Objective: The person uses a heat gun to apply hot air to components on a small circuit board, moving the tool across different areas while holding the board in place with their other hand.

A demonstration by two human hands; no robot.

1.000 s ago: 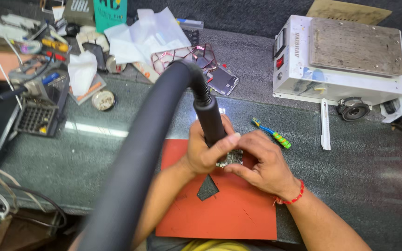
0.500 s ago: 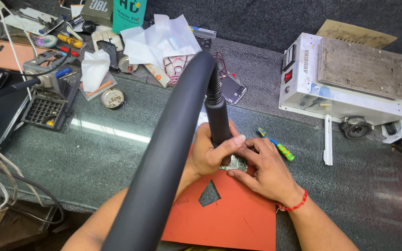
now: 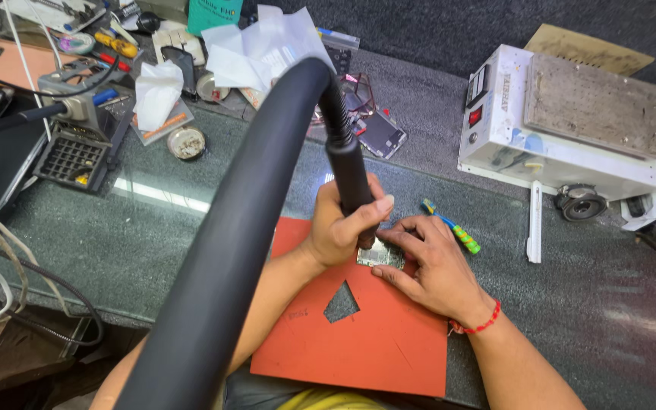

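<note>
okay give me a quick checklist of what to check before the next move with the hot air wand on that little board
1. Left hand grips the black wand firmly: ok.
2. Right hand pins the small circuit board down: ok.
3. Board lies on the red mat, not on bare counter: ok.
4. Nozzle tip aimed at the board: cannot tell, hidden behind the left hand's fingers.
5. Right fingertips clear of the nozzle: not ok, they sit right beside it.
6. Thick black hose free of snags: ok where visible.
</note>
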